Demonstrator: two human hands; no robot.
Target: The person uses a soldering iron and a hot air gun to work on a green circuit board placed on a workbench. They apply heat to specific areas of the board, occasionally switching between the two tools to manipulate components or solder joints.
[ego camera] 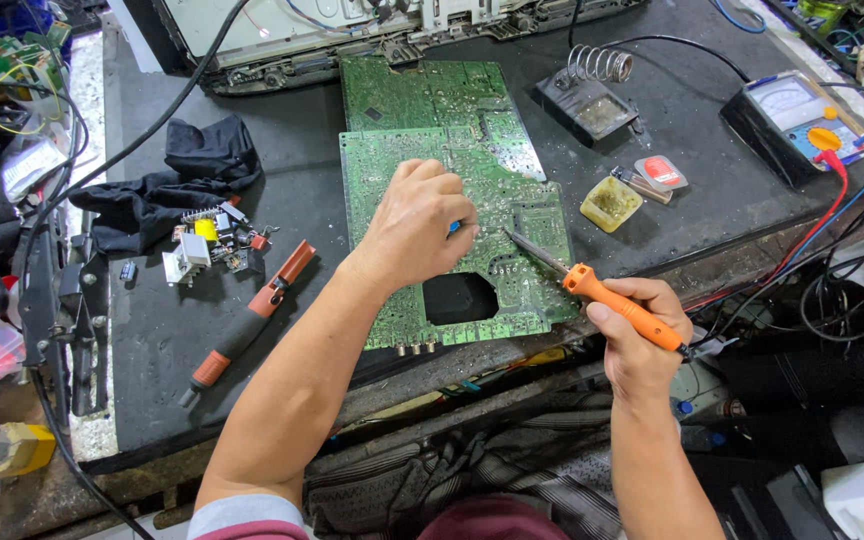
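Right hand [642, 335]: fingers clenched around the orange handle of a soldering iron [620, 305], metal tip angled up-left and meeting the solder side of the green circuit board [452, 160] just right of the left hand. Left hand [414, 230]: fingers curled and pinched on a small blue-tipped item, too hidden to identify, resting on the board's middle. Circuit board: lies flat on the dark table [282, 170], near edge at the table's front lip, a black cutout [460, 297] below the left hand. Left of the board: orange-and-black screwdriver [247, 325], a cluster of loose electronic parts [210, 245], a crumpled black cloth [192, 170]. Right of the board: small yellow tub of flux [611, 203], holding a dull residue; a round red-labelled tin [660, 172]; a coiled iron stand [592, 95] with a sponge tray in its base. Far right: analogue multimeter [792, 120] with red and blue leads. Rear: an opened appliance chassis [352, 30].
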